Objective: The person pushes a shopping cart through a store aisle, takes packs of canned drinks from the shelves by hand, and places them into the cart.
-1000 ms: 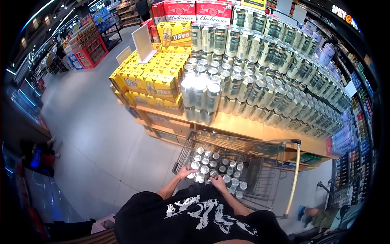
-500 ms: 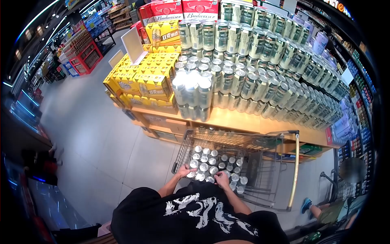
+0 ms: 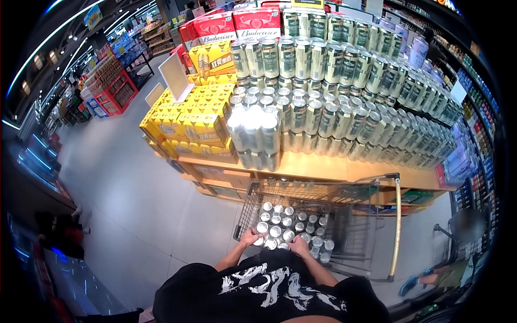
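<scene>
Left hand (image 3: 251, 237) and right hand (image 3: 299, 246) grasp opposite sides of a can pack (image 3: 275, 231) inside the cart (image 3: 397, 231), apparently for balanced support.

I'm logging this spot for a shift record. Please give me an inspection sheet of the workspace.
Surface: shopping cart alongside a wooden stand.
Job's things: silver-topped cans standing grouped in the cart.
Clutter: yellow cartons and stacked cans on the stand.
Hands: left hand and right hand at the silver-topped cans; grip unclear.
Cables: nothing seen.
Surroundings: grey floor; another person at the picture's right.
</scene>
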Demonstrator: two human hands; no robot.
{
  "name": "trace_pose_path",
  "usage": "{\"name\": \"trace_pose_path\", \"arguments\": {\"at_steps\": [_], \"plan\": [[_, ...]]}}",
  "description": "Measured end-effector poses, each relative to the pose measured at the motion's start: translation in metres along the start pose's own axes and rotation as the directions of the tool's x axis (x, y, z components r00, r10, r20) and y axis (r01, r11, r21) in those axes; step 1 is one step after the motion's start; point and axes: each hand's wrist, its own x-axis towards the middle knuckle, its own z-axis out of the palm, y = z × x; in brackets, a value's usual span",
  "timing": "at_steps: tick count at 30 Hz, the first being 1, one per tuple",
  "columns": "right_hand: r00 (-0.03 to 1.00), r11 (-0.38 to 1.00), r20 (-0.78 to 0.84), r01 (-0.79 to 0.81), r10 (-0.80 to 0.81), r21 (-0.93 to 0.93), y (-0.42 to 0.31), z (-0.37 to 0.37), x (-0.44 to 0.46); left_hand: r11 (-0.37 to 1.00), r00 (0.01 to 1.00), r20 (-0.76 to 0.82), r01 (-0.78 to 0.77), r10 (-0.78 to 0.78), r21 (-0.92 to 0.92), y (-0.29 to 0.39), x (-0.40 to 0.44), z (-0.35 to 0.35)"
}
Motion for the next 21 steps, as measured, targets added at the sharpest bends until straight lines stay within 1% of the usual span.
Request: {"name": "trace_pose_path", "arguments": {"at_steps": [2, 3, 6, 8, 9, 10, 13, 16, 18, 19, 20, 21], "plan": [[0.999, 1.000, -0.035, 0.030, -0.030, 0.001, 0.003, 0.004, 0.001, 0.999, 0.999, 0.033, 0.011, -0.010, -0.049, 0.009, -0.004, -0.002], [0.999, 0.999, -0.039, 0.036, -0.035, 0.021, 0.000, 0.001, -0.002, 0.998, 0.997, 0.057, 0.048, -0.046, -0.029, 0.010, -0.001, -0.002], [0.998, 0.954, 0.050, -0.048, 0.035, 0.295, -0.005, -0.010, -0.006, 0.998, 0.997, 0.042, 0.061, -0.063, 0.029, 0.012, 0.004, -0.002], [0.998, 0.937, 0.055, -0.042, 0.025, 0.346, 0.004, -0.004, 0.002, 0.998, 0.992, 0.112, 0.056, -0.055, -0.002, 0.000, 0.018, -0.002], [0.998, 0.927, 0.056, -0.037, 0.017, 0.372, 0.007, -0.001, 0.007, 0.995, 0.977, 0.185, 0.104, -0.102, 0.001, 0.003, 0.020, -0.007], [0.998, 0.944, 0.045, 0.024, -0.041, 0.328, -0.003, -0.011, 0.000, 0.988, 0.955, 0.255, 0.151, -0.148, 0.009, 0.009, 0.020, -0.012], [0.972, 0.959, 0.020, 0.226, -0.233, 0.170, -0.022, -0.031, -0.020, 0.986, 0.997, -0.004, 0.076, -0.076, 0.147, 0.010, 0.013, -0.010], [0.955, 0.910, 0.067, 0.253, -0.289, 0.329, -0.036, -0.051, -0.030, 0.993, 0.993, 0.089, -0.091, 0.084, 0.078, 0.012, 0.020, -0.016], [0.944, 0.883, 0.046, 0.288, -0.327, 0.371, -0.048, -0.074, -0.036, 0.998, 0.996, 0.080, -0.046, 0.049, -0.041, 0.029, 0.020, -0.016], [0.938, 0.868, 0.036, 0.305, -0.346, 0.391, -0.053, -0.084, -0.036, 0.987, 0.996, 0.084, -0.002, 0.015, -0.159, 0.040, 0.025, -0.014], [0.938, 0.854, 0.007, 0.313, -0.348, 0.416, -0.054, -0.090, -0.032, 0.983, 0.996, 0.086, -0.009, 0.025, -0.183, 0.042, 0.034, -0.016], [0.937, 0.838, -0.021, 0.322, -0.349, 0.440, -0.055, -0.094, -0.029, 0.981, 0.995, 0.064, -0.067, 0.080, -0.180, 0.043, 0.047, -0.015]]}}
